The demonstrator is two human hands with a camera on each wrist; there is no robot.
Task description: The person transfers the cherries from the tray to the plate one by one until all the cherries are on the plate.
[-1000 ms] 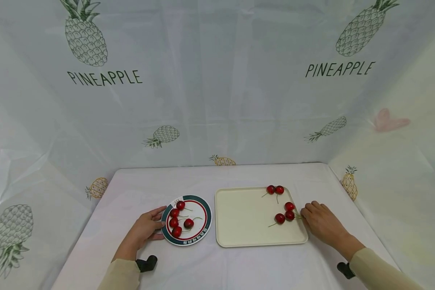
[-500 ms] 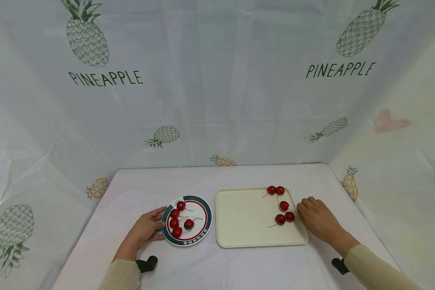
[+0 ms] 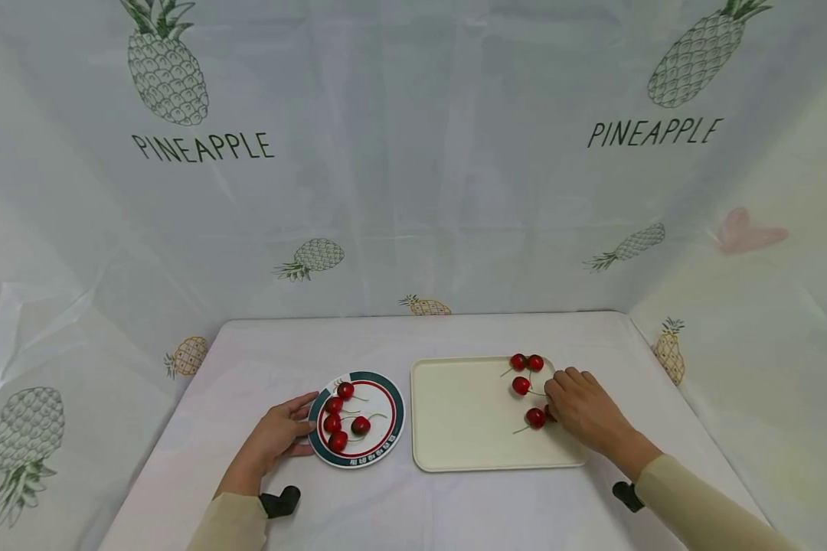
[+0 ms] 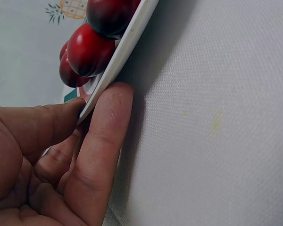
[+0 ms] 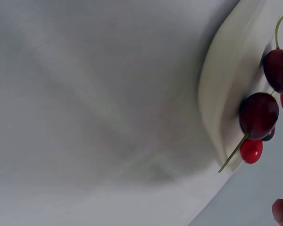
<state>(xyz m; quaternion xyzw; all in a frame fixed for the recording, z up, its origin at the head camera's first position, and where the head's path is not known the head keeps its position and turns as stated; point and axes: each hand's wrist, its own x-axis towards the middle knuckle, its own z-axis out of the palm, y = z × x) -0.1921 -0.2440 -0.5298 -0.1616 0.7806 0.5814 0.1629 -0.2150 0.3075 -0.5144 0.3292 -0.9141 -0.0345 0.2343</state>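
the right hand (image 3: 586, 405) has moved left over the flat cream tray (image 3: 462, 417), its fingers pinching a round red cherry (image 3: 521, 386) by its stem (image 3: 537, 393), so it seems nearer the round, green-rimmed white plate (image 3: 379, 435). the left hand (image 3: 276, 438) pinches that plate's edge.

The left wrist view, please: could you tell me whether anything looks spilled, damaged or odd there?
A faint yellowish mark on the white cloth, apart from the left hand, stands out by its colour; whether stain or print, I cannot tell. The cherries and plate show no visible damage.
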